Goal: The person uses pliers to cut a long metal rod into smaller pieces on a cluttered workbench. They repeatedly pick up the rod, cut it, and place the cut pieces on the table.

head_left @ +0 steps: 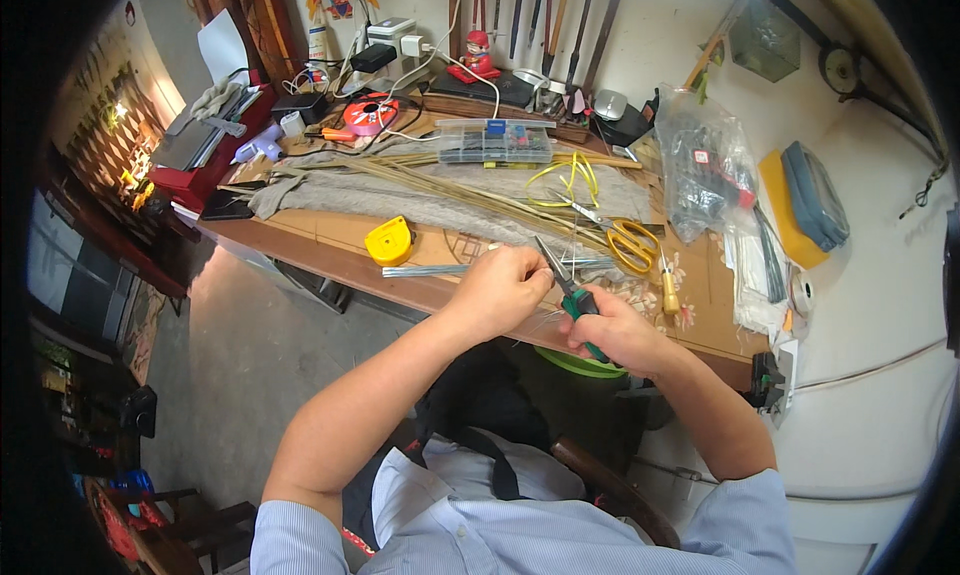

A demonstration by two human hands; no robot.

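My right hand (622, 332) grips a green-handled tool (582, 302) with a long, narrow dark tip slanting up and left; whether it is scissors or pliers I cannot make out. Close to that tip, my left hand (503, 289) is closed in a pinch, and what sits between its fingers is hidden. Thin blue-grey strips (425, 271) lie on the table by the left wrist. A yellow tape measure (390, 242) rests left of my hands. Yellow-handled scissors (632, 247) and an awl with a yellow handle (669, 289) lie to the right.
Long tan strips (440, 187) cross a grey cloth (330, 197) on the wooden table (300, 223). Behind are a clear compartment box (494, 143), a yellow strip coil (575, 181), a red tape roll (370, 115) and cables. A plastic bag (700, 165) stands right.
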